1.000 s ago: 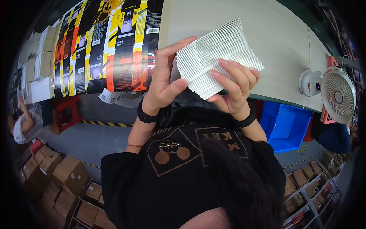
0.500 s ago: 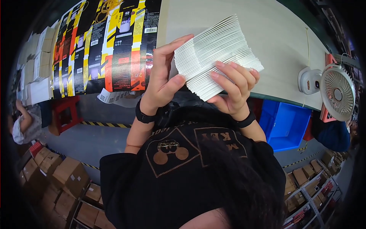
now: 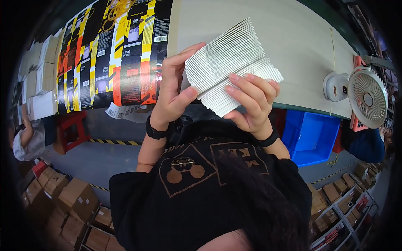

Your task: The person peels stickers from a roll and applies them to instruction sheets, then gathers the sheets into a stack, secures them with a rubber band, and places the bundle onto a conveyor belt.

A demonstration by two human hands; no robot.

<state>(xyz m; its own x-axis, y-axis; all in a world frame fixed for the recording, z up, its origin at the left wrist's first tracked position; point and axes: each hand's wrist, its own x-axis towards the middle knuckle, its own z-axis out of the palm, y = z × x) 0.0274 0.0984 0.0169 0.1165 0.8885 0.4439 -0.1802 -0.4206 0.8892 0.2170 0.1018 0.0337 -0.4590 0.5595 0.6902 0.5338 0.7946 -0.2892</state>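
Over the table's near edge I hold a thick stack of thin white folded papers (image 3: 224, 52), its many edges fanned out toward me. My left hand (image 3: 173, 94) is closed on the stack's left end, thumb on the near side and fingers behind it. My right hand (image 3: 253, 98) grips the lower right part, fingertips laid across the paper edges and thumb beneath. A ridge runs slantwise through the stack, parting it into an upper and a lower portion. What is printed on the papers, if anything, cannot be made out.
Printed flat box sheets (image 3: 132, 54) in black, yellow and orange cover the table's left, with yellow rubber bands (image 3: 119, 10) on them. White stacks (image 3: 46, 71) stand farther left. At right are a small white device (image 3: 336, 87) and fan (image 3: 367, 99). A blue crate (image 3: 310, 138) sits below the edge.
The stack and both hands have shifted slightly left. The ridge between its two portions shows more plainly. Both hands keep their hold.
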